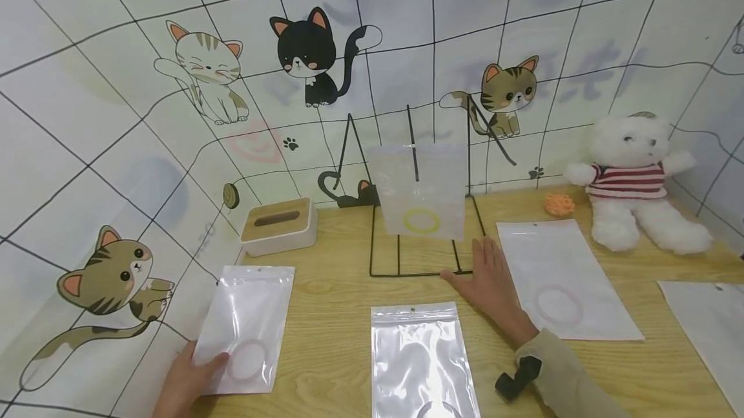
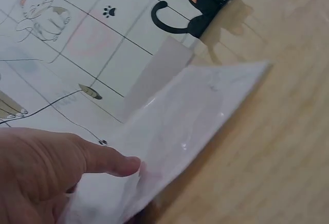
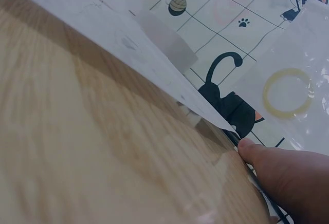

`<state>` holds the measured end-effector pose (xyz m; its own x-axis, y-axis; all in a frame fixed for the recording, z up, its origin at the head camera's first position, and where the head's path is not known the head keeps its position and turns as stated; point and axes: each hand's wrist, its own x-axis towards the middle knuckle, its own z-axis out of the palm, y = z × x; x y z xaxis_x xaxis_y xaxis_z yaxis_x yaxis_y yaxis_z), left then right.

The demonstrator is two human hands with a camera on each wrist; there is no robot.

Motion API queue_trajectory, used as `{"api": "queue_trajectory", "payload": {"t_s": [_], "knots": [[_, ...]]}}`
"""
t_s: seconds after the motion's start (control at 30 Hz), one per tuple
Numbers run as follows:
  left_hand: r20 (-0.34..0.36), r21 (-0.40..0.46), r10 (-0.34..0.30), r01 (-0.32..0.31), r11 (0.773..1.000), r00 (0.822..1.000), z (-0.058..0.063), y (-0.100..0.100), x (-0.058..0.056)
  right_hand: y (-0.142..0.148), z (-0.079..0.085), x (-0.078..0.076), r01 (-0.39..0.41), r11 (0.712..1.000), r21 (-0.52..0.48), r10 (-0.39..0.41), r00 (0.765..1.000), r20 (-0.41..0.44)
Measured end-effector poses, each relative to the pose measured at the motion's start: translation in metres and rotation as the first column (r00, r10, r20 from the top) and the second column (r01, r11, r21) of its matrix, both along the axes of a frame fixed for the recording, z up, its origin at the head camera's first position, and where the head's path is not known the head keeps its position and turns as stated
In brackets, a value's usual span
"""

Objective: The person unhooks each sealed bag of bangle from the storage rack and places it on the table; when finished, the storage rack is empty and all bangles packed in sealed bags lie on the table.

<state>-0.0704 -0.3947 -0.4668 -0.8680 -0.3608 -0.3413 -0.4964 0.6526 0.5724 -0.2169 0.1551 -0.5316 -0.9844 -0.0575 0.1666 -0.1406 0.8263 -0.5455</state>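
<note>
My left hand point(image 1: 188, 376) holds the lower left edge of a white zip bag point(image 1: 256, 302) with a pale pink ring inside. Its thumb lies on the bag's face, while the fingers underneath are hidden. At the front right corner of a black wire rack point(image 1: 383, 274), my right hand point(image 1: 494, 285) grips the base wire, thumb on the front bar. From the rack hangs a clear zip bag point(image 1: 401, 198) with a yellow ring point(image 1: 422, 221), also visible in the right wrist view as a yellow ring point(image 3: 288, 93).
More zip bags lie on the wooden table: a middle bag point(image 1: 413, 353), a right bag point(image 1: 552, 263) and a far right bag point(image 1: 709, 327). A tissue box point(image 1: 285, 243), an orange ball point(image 1: 559, 205) and a white teddy bear point(image 1: 633, 218) stand near the wall.
</note>
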Motion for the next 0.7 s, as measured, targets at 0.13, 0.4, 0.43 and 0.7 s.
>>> {"api": "queue_trajectory", "payload": {"t_s": [0.13,0.4,0.43,0.7], "knots": [[-0.071,-0.139,0.006,-0.016,0.990,0.997,-0.005,0.002,-0.002,0.000,-0.001,0.000,0.005,1.000,0.003,-0.005,1.000,-0.015],[-0.068,-0.293,-0.014,-0.007,0.956,0.998,-0.006,0.015,-0.009,0.000,0.000,0.000,0.008,1.000,0.008,-0.008,1.000,-0.001],[-0.061,-0.304,-0.006,-0.012,0.952,0.998,-0.007,0.017,-0.010,0.000,0.001,0.000,0.007,1.000,0.007,-0.007,1.000,-0.002],[-0.105,-0.398,0.030,-0.070,0.915,0.994,-0.011,0.034,-0.014,-0.001,0.000,0.000,0.013,1.000,-0.001,-0.013,1.000,0.003]]}}
